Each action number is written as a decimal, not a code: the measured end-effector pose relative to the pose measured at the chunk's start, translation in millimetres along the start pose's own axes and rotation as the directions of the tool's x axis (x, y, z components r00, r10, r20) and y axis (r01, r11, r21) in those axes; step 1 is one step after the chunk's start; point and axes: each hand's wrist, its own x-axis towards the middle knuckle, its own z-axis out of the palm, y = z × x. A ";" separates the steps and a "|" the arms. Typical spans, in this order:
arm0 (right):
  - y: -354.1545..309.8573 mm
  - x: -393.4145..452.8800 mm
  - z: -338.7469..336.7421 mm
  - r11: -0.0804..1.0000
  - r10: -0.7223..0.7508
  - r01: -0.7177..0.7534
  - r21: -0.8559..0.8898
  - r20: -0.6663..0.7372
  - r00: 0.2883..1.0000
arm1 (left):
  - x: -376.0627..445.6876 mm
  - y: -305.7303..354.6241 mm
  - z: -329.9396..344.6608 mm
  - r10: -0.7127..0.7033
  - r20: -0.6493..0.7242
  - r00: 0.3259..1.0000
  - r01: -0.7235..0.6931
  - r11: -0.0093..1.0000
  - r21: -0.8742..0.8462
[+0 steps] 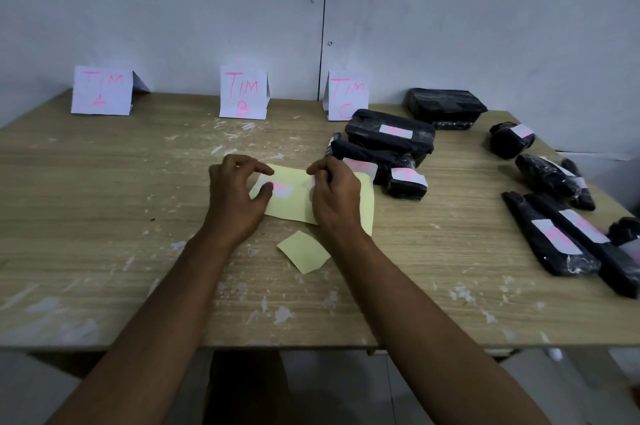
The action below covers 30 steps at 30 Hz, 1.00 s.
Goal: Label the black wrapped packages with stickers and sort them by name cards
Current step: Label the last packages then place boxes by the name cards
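A yellow backing sheet (289, 208) lies mid-table with a white sticker (282, 190) marked in pink on it. My left hand (235, 192) rests on the sheet's left part, thumb beside the sticker. My right hand (334, 191) pinches a peeled, translucent sticker at the sheet's right part. Three folded name cards stand at the back: TIM A (101, 90), TIM B (243, 92), TIM C (346, 95). Several black wrapped packages with pink-written stickers lie at the right, one stack (389, 134) next to card C, two long ones (550, 237) near the right edge.
A small loose yellow backing scrap (303, 251) lies just in front of my hands. One black package (446, 104) at the back right shows no sticker. The wooden table (104, 217) is scuffed with white paint marks; a grey wall stands behind it.
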 end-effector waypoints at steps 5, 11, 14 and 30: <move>0.6 -5.7 3.3 0.990 -0.139 0.139 0.003 0.088 0.986 | -4.5 20.1 1.8 -0.061 0.130 0.990 0.099 0.943 -0.317; 2.9 -8.1 5.7 0.961 -0.242 0.264 -0.084 0.210 0.947 | -3.5 18.0 6.0 -0.131 0.192 0.973 0.204 0.874 -0.441; -3.8 -11.8 3.6 0.949 -0.261 0.300 -0.097 0.295 0.919 | -2.3 16.3 4.6 -0.153 0.207 0.966 0.242 0.816 -0.525; -2.9 -10.5 3.7 0.953 -0.286 0.304 -0.004 0.328 0.900 | -4.1 25.3 -2.0 -0.104 0.137 0.985 0.163 0.819 -0.549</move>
